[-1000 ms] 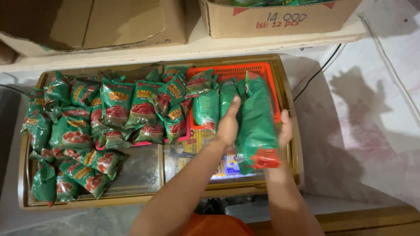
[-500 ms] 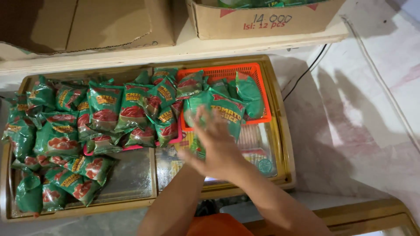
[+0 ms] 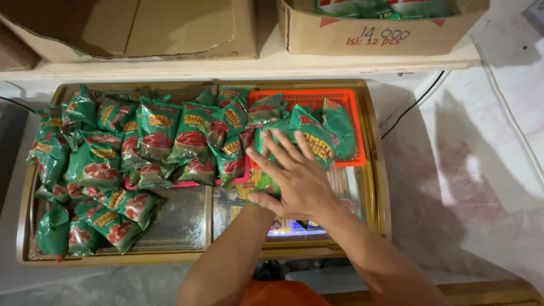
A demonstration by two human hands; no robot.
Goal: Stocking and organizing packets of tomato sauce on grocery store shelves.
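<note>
My right hand (image 3: 297, 175) lies flat with fingers spread on green sauce packets (image 3: 317, 139) heaped in an orange plastic basket (image 3: 345, 102). The basket rests on the glass lid of a chest freezer (image 3: 181, 221). My left forearm (image 3: 226, 260) reaches up under the right hand, which covers the left hand, so I cannot see what it holds. A big pile of the same green packets with red pictures (image 3: 113, 153) covers the lid's left half, partly over a pink basket edge (image 3: 184, 183).
The freezer has a tan rim (image 3: 377, 170). A shelf above carries cardboard boxes (image 3: 141, 28), one on the right (image 3: 374, 34) holding more green packets. A black cable (image 3: 411, 105) runs down the white wall at right. An orange object (image 3: 283, 294) lies below.
A second ago both hands stood a tall stack of packets upright in the orange basket. The stack now lies tipped over, and my right hand presses flat on it.
</note>
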